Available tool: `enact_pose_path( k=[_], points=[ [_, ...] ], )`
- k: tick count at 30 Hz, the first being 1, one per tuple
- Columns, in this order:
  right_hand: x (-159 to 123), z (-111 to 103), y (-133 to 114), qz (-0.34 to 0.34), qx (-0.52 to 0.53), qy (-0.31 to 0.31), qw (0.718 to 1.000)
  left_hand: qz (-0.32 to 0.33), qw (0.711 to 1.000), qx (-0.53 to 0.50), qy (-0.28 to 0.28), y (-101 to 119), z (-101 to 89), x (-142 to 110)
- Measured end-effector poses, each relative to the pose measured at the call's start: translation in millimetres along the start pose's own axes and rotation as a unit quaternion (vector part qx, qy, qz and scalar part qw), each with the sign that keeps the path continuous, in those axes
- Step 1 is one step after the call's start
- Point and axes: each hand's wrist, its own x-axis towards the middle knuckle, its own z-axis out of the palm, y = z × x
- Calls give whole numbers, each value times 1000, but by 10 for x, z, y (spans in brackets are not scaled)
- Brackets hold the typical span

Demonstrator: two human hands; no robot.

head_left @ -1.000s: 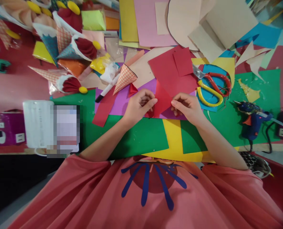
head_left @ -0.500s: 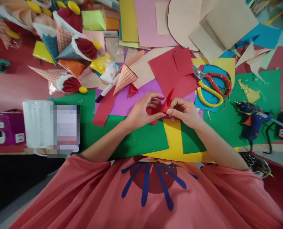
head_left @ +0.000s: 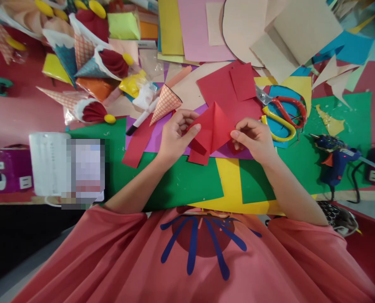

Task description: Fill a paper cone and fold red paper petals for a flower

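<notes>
A creased red paper square (head_left: 217, 128) is spread between my two hands, its fold running up the middle. My left hand (head_left: 178, 134) pinches its left corner between thumb and fingers. At the right corner my right hand (head_left: 252, 136) pinches it the same way. Red paper strips (head_left: 200, 156) lie below the square, partly covered by it. Behind it rests a larger red sheet (head_left: 217, 82) with a smaller red piece on top. A checkered paper cone (head_left: 166, 103) lies just beyond my left hand.
Scissors (head_left: 283, 120) with red and yellow handles lie right of my right hand. Farther right is a blue hot glue gun (head_left: 335, 162). Finished paper cones (head_left: 105, 65) fill the back left. A marker (head_left: 143, 118) lies left of centre; a phone (head_left: 89, 168) and white box (head_left: 50, 164) sit at left.
The red paper was folded nearly shut between my fingers; now it is opened out wide. My left hand has moved left and my right hand slightly right.
</notes>
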Motion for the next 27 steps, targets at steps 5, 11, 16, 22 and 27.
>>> enact_pose_path(
  k=[5, 11, 16, 22, 27],
  points=[
    [13, -12, -15, 0, -15, 36, 999, -10, 1000, -15, 5, -39, -15, 9],
    [22, -19, -8, 14, -15, 40, 999, -9, 1000, -19, 6, -5, -19, -4],
    [10, 9, 17, 54, 6, -18, 998, 4, 999, -22, -23, 37, 1, -22],
    [-38, 83, 23, 57, 17, -56, 997, -17, 997, -9, -77, 86, 27, -54],
    [-43, 42, 55, 34, 17, -58, 998, -55, 989, -40, -129, 135, 10, -34]
  ],
)
